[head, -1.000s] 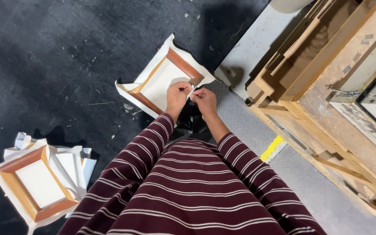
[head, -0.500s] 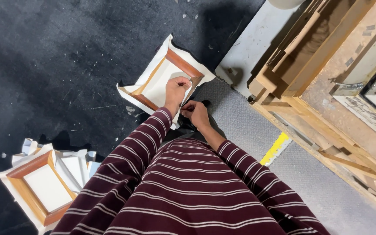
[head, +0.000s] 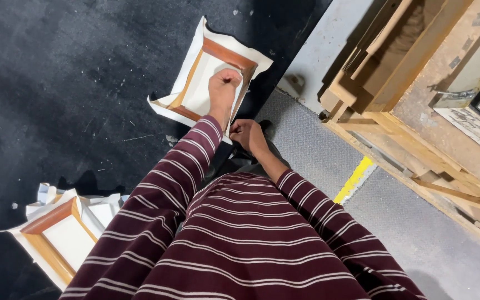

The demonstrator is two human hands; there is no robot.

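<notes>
Two hands work at one small wooden frame that lies back-up on the black floor, with white canvas spread under it and folded up past its edges. We note the left hand clenched over the near right corner of the frame, knuckles up, pressing down; in our judgement this pins the canvas flap against the wood. The right hand sits just behind it, near the frame's lower edge, fingers curled; whether it grips anything we cannot tell. Both arms wear maroon striped sleeves. A second frame, wrapped likewise, lies well apart at lower left. Stacked timber stands to the right, beside a yellow floor mark on the grey mat.
</notes>
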